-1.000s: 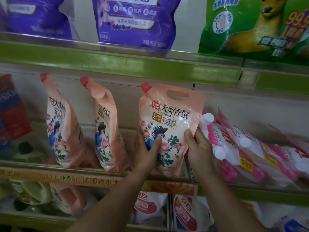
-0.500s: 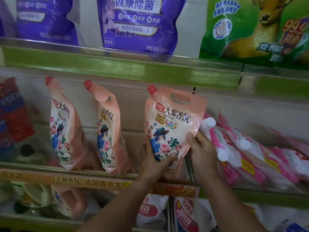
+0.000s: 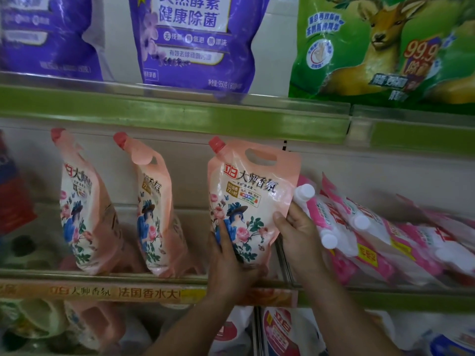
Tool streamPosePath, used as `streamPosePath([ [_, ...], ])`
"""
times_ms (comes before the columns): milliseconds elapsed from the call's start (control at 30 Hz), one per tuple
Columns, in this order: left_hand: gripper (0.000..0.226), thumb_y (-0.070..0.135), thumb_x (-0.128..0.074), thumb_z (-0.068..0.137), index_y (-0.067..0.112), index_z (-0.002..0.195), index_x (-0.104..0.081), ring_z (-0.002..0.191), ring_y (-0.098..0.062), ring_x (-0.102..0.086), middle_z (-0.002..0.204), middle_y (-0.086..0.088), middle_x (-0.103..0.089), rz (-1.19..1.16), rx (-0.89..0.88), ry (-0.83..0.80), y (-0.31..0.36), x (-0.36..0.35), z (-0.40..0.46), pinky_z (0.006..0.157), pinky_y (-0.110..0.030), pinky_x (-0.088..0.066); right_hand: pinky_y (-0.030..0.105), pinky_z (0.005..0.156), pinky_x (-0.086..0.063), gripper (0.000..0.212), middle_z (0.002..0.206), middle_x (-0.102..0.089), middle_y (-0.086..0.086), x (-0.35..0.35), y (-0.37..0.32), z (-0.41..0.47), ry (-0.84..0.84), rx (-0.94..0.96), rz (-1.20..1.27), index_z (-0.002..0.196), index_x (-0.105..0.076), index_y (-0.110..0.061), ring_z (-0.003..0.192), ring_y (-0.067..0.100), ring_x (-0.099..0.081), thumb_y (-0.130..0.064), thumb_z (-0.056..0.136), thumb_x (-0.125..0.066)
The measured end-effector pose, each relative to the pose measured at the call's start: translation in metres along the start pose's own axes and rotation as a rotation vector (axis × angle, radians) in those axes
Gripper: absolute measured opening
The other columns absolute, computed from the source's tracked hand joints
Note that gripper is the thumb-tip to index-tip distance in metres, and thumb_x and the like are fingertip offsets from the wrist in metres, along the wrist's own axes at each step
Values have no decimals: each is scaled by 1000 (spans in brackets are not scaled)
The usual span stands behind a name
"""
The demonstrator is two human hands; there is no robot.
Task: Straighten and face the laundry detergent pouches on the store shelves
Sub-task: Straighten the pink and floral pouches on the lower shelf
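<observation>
So at this point both hands were on the one peach pouch (image 3: 244, 201) standing on the middle shelf (image 3: 102, 277), right up against the wire divider (image 3: 284, 258). The left hand (image 3: 228, 263) had its fingers wrapped around the lower left corner, thumb pressed on the printed front, and the right hand (image 3: 298, 227) was pinching the right edge with the thumb on the front and the rest of the fingers behind, so both were properly gripping the pouch, not just touching it. The label looked pretty much square to the aisle and the red cap (image 3: 216, 144) was up top, so I'd say this one was nearly done. The trick, I think, was to get the bottom gusset sitting flat before letting go, because these soft pouches slump the second you release them if the base is folded under. I'd also have kept the right edge clear of the pink pouches (image 3: 359, 227) lying toppled just beside it on the far side of the divider, since one white cap (image 3: 304, 192) was basically touching the right hand. Easing off with one hand first to check it stood seemed smart. The two other peach pouches (image 3: 154, 214) to the left were turned sideways and leaning, so those looked like the next ones needing the same treatment.
</observation>
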State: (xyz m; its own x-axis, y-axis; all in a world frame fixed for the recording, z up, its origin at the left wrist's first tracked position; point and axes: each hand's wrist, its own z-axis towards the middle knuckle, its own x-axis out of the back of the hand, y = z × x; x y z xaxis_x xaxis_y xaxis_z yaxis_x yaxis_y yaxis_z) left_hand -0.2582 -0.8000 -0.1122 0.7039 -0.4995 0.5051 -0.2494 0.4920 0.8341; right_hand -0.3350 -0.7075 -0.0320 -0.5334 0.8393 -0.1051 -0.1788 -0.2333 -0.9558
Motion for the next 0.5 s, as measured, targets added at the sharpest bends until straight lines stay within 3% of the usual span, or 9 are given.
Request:
streamPosePath([
  [200,138,39,-87,62,38,139,28,145,-25,-13,159,-5,0,-6,-44,42,-5,-1,1,110,-40,-31,39,85,-56,33,110,-69,-8,1,3,-9,-45,-9,-58,112,-59,-39,104,11,-65,-11,94,-55],
  [267,139,37,-88,61,32,147,21,144,-28,-18,158,-8,-6,-11,-42,65,-4,-2,0,109,-42,-33,31,84,-56,35,110,-68,-15,3,6,-15,-67,3,-93,118,-57,-38,104,5,-63,-14,93,-57],
  [367,132,37,-86,63,26,152,11,142,-32,-23,157,-13,-11,10,-74,106,-3,-7,-9,108,-45,-35,11,69,-51,34,98,-65,-34,8,5,-25,-101,-3,-118,105,-57,-48,96,-13,-60,-17,91,-59],
  [500,114,36,-80,72,21,154,-2,142,-38,-21,157,-15,-7,49,-63,168,2,-13,-25,108,-54,-35,4,64,-47,34,97,-62,-40,15,8,-34,-102,-59,-153,98,-56,-54,94,-20,-55,-20,92,-58],
])
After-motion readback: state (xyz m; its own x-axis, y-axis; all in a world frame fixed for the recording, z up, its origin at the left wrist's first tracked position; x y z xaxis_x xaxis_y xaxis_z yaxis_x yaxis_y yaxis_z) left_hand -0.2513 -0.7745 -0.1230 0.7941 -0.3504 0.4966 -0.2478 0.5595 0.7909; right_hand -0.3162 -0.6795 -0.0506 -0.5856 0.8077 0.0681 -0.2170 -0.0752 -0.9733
